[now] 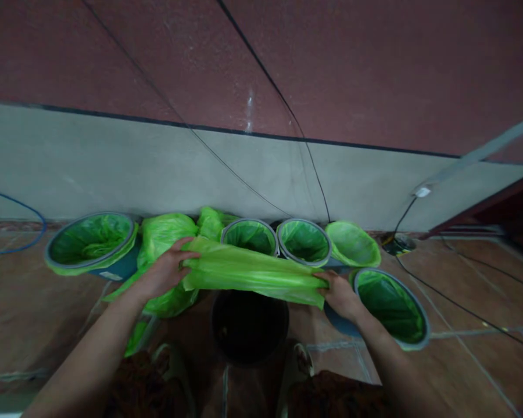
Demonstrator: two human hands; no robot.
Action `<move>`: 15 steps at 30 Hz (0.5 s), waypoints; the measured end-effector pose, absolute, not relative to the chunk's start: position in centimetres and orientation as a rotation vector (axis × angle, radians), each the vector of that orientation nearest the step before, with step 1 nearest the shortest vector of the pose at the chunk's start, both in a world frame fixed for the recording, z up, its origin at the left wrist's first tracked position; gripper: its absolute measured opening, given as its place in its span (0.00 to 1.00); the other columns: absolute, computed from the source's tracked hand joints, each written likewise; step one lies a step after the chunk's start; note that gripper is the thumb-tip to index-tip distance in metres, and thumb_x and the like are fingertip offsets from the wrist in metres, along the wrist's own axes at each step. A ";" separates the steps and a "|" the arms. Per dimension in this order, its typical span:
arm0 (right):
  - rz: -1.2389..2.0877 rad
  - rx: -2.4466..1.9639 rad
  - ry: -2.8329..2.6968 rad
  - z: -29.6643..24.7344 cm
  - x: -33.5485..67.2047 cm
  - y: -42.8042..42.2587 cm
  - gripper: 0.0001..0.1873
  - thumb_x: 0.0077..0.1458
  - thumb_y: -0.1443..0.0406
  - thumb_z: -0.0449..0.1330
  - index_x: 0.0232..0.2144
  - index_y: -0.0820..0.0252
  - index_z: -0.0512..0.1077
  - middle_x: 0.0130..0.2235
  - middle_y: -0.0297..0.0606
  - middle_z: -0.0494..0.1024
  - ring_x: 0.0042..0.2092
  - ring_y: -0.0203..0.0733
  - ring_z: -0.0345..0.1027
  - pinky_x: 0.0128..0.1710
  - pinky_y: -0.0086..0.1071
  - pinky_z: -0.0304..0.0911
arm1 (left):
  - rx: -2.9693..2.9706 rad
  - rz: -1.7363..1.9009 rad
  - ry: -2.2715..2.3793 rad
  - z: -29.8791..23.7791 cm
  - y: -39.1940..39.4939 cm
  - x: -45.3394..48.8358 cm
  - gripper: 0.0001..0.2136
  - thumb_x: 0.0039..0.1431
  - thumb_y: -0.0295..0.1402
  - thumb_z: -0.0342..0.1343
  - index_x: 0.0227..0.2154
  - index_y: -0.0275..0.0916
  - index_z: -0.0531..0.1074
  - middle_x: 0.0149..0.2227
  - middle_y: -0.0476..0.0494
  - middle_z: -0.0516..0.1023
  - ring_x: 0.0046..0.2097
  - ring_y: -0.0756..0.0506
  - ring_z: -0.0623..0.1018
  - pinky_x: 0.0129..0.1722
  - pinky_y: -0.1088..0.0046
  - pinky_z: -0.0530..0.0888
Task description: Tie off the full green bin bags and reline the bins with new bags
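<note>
A green plastic bag point(253, 271) is stretched flat between my two hands. My left hand point(172, 270) is closed on its left end, and my right hand point(337, 293) grips the right end. Just below the bag, a dark bin point(249, 331) stands on the floor between my feet, its inside too dark to make out. Behind the bag are a bin with a grey rim and green liner point(249, 235) and a similar lined bin point(304, 239). Another lined bin point(392, 307) is beside my right forearm.
At the left stands a large lined bin point(91, 241), with a heap of green bags point(168, 229) beside it. A green-lined bin point(353, 244) is against the wall point(157, 162). Black cable point(453, 305) crosses the tiled floor at right; a blue hose point(21, 203) lies at far left.
</note>
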State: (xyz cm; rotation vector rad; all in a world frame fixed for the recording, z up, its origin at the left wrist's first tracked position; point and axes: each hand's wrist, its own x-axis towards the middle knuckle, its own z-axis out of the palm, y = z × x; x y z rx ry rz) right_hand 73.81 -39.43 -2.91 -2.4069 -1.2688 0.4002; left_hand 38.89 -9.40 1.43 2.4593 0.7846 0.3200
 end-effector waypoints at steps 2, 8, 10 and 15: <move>0.381 -2.462 -1.265 -3.0 74.2 -39.5 0.17 0.48 0.69 0.54 0.40 0.61 0.77 0.41 0.44 0.76 0.42 0.46 0.71 0.49 0.37 0.62 | 2.541 0.312 0.858 0.4 -9.6 39.4 0.17 0.48 0.30 0.51 0.41 0.37 0.76 0.64 0.39 0.59 0.59 0.38 0.68 0.59 0.60 0.65; 0.514 -2.068 -0.807 -2.5 75.1 -39.4 0.10 0.46 0.59 0.61 0.30 0.58 0.76 0.37 0.39 0.78 0.42 0.45 0.71 0.47 0.38 0.64 | 2.261 0.633 1.135 0.1 -9.3 40.1 0.06 0.41 0.32 0.55 0.25 0.40 0.73 0.46 0.41 0.77 0.55 0.38 0.70 0.58 0.60 0.65; 0.640 -1.760 -0.561 -2.3 74.9 -39.0 0.13 0.44 0.56 0.63 0.31 0.58 0.74 0.34 0.37 0.79 0.40 0.44 0.72 0.44 0.38 0.66 | 1.885 0.759 1.182 0.4 -9.6 40.6 0.09 0.40 0.36 0.57 0.26 0.40 0.73 0.41 0.42 0.78 0.47 0.39 0.75 0.51 0.61 0.71; 0.515 -1.564 -0.413 -1.7 73.6 -37.8 0.14 0.45 0.54 0.63 0.29 0.58 0.71 0.32 0.37 0.78 0.35 0.43 0.72 0.38 0.37 0.68 | 1.420 0.854 1.110 0.6 -11.3 42.2 0.15 0.46 0.43 0.55 0.34 0.37 0.70 0.28 0.46 0.75 0.32 0.45 0.76 0.36 0.67 0.73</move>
